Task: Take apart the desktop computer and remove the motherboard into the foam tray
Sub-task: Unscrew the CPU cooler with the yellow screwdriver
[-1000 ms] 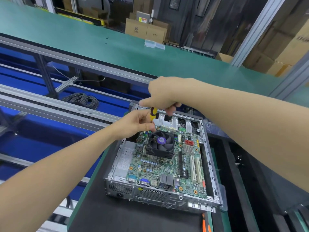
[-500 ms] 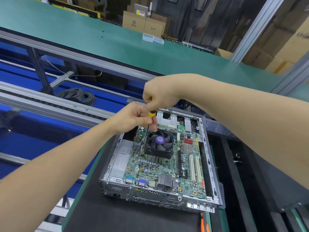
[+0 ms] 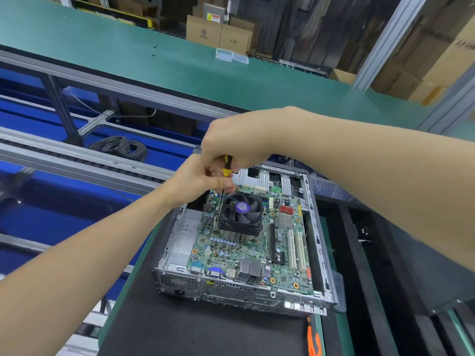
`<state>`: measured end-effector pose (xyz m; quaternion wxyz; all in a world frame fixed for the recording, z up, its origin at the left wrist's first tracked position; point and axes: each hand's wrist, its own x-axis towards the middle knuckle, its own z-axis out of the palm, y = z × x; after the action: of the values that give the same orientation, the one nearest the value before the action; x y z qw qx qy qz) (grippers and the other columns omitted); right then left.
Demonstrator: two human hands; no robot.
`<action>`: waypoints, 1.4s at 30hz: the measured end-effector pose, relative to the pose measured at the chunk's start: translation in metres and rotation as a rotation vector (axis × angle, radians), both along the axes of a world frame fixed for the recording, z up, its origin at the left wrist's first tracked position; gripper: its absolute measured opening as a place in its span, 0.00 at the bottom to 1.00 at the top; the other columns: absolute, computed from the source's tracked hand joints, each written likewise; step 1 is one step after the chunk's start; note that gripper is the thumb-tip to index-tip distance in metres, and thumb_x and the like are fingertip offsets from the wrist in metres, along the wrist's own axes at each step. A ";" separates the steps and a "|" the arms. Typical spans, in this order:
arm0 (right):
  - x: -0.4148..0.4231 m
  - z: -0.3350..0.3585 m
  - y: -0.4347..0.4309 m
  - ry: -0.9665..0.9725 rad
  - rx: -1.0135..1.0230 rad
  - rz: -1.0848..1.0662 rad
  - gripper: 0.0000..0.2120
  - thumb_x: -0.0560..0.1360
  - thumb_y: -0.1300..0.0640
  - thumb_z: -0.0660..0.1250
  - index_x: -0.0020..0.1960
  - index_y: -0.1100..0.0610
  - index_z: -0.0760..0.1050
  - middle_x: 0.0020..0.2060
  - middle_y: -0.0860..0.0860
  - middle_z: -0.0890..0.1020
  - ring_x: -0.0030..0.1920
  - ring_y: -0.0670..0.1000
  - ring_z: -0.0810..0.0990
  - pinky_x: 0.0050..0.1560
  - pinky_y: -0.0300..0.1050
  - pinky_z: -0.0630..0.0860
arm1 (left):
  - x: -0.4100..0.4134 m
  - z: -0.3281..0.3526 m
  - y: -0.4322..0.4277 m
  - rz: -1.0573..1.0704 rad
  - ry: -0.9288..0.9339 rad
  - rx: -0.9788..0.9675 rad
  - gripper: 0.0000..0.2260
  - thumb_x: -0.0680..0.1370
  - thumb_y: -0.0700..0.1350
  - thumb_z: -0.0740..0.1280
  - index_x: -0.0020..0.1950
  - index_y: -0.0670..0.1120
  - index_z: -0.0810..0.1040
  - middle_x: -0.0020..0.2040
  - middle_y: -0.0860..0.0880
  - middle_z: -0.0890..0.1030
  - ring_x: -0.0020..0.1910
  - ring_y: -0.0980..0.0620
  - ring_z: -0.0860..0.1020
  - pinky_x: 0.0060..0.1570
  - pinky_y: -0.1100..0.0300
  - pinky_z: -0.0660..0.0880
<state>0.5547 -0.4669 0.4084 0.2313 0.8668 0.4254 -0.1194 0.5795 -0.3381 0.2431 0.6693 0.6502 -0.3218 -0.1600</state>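
While the right hand [image 3: 232,145] is gripping the screwdriver [image 3: 226,171] and the left hand [image 3: 199,181] is pinching its near-upright shaft, the motherboard [image 3: 246,249] is lying below both, in the case [image 3: 181,238] by the left edge of the bench [image 3: 180,330]

No lettering reads clearly on the cardboard box [image 3: 203,32] or fan sticker [image 3: 242,207].

One wide-angle camera on the person's head looks forward and down. The computer case [image 3: 177,281] sits near, mid-frame; cardboard boxes [image 3: 221,34] lie far.
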 end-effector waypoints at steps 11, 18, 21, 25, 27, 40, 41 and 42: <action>-0.011 -0.007 0.006 -0.055 0.215 -0.721 0.21 0.83 0.44 0.61 0.41 0.58 0.78 0.17 0.48 0.77 0.18 0.47 0.78 0.26 0.40 0.72 | 0.010 0.025 0.012 -0.252 -0.067 0.198 0.23 0.81 0.31 0.65 0.60 0.60 0.82 0.52 0.45 0.87 0.56 0.44 0.85 0.58 0.57 0.79; -0.004 -0.007 0.010 -0.111 0.023 -0.652 0.18 0.82 0.53 0.67 0.35 0.57 0.74 0.26 0.50 0.76 0.29 0.53 0.72 0.30 0.43 0.68 | 0.007 0.010 0.004 -0.107 -0.079 0.149 0.18 0.80 0.30 0.67 0.58 0.51 0.83 0.46 0.43 0.88 0.51 0.48 0.87 0.53 0.62 0.79; -0.004 -0.007 0.001 -0.061 0.074 -0.555 0.15 0.80 0.50 0.68 0.39 0.57 0.73 0.34 0.52 0.76 0.37 0.56 0.72 0.37 0.46 0.70 | 0.007 0.005 0.000 -0.025 -0.110 0.163 0.08 0.77 0.32 0.71 0.49 0.45 0.83 0.44 0.45 0.88 0.49 0.48 0.87 0.53 0.56 0.80; -0.011 -0.004 -0.003 -0.016 0.113 -0.398 0.08 0.76 0.54 0.71 0.41 0.53 0.75 0.35 0.50 0.78 0.35 0.51 0.73 0.38 0.48 0.72 | 0.006 0.002 0.001 0.051 -0.141 0.200 0.04 0.75 0.35 0.76 0.46 0.42 0.83 0.44 0.44 0.88 0.49 0.44 0.86 0.58 0.42 0.80; -0.011 -0.006 0.001 -0.035 0.100 -0.322 0.05 0.73 0.58 0.73 0.43 0.55 0.76 0.36 0.51 0.79 0.36 0.51 0.73 0.36 0.48 0.72 | 0.004 0.000 0.001 0.093 -0.142 0.196 0.05 0.74 0.37 0.77 0.47 0.41 0.83 0.44 0.40 0.87 0.50 0.41 0.86 0.58 0.38 0.79; -0.018 0.001 0.000 -0.078 0.197 -0.435 0.20 0.72 0.33 0.71 0.46 0.51 0.81 0.34 0.43 0.81 0.36 0.42 0.77 0.35 0.45 0.72 | -0.003 0.005 0.007 0.072 -0.133 0.233 0.09 0.77 0.42 0.75 0.52 0.39 0.78 0.40 0.51 0.85 0.42 0.54 0.83 0.46 0.59 0.78; -0.019 0.001 0.002 -0.064 0.191 -0.575 0.27 0.73 0.27 0.65 0.43 0.53 0.80 0.31 0.45 0.84 0.34 0.46 0.82 0.34 0.44 0.72 | -0.002 0.007 0.006 0.063 -0.134 0.242 0.10 0.77 0.43 0.76 0.53 0.41 0.78 0.37 0.56 0.83 0.38 0.59 0.81 0.43 0.63 0.76; -0.018 -0.001 0.005 -0.041 0.173 -0.693 0.31 0.75 0.27 0.60 0.40 0.54 0.79 0.27 0.48 0.84 0.29 0.48 0.84 0.33 0.43 0.73 | -0.001 0.009 0.004 0.044 -0.137 0.257 0.09 0.77 0.44 0.76 0.54 0.46 0.79 0.34 0.58 0.81 0.36 0.62 0.79 0.42 0.65 0.74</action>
<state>0.5364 -0.4622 0.4076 0.1115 0.9781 0.1098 -0.1370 0.5785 -0.3337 0.2517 0.5602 0.7469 -0.3295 -0.1405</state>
